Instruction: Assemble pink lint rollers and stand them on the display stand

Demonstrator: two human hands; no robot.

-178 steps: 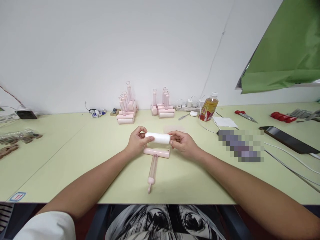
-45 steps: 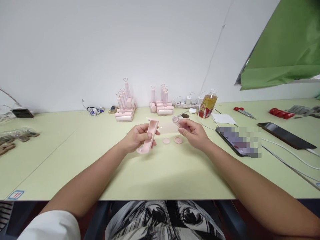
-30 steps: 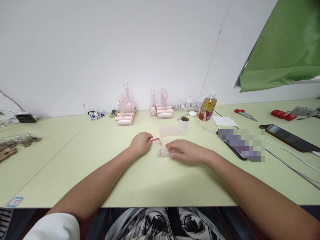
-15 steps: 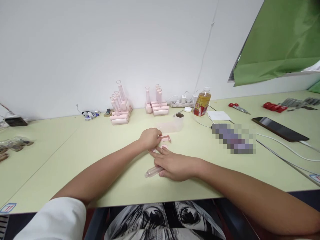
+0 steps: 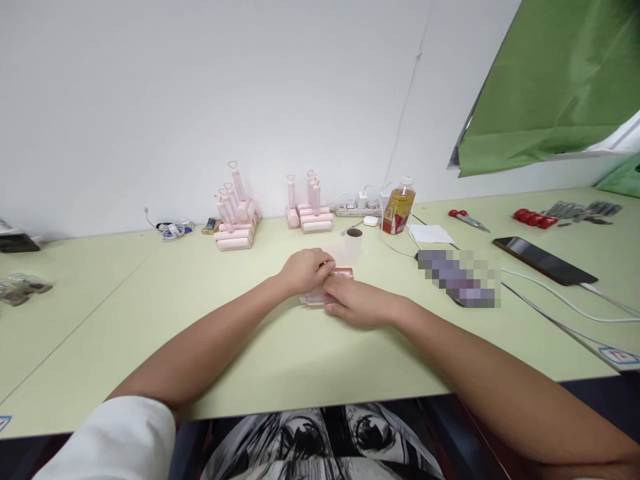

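My left hand (image 5: pixel 306 271) is on the tabletop with its fingers curled over a glossy pink plastic piece (image 5: pixel 345 272), much of which is hidden. Right beside it, my right hand (image 5: pixel 356 301) has its fingers bent close to the same piece. Under the right fingers and thumb lies a clear tube (image 5: pixel 313 300), its narrow end pointing left. The two hands' fingertips nearly meet, so I cannot make out how the pink piece and tube relate. Just behind the hands stands a translucent whitish roll (image 5: pixel 353 245) with a dark opening.
Pink roller-like items with heart-topped handles stand in a left cluster (image 5: pixel 235 220) and a right cluster (image 5: pixel 311 212) by the wall. A drink bottle (image 5: pixel 399 208), power strip (image 5: pixel 357 210), white paper (image 5: pixel 431 233), phone (image 5: pixel 544 260) and cables lie to the right.
My right hand has moved away from me, bringing the clear tube up close to the left hand. The pink piece has shifted slightly right. The view has turned a little.
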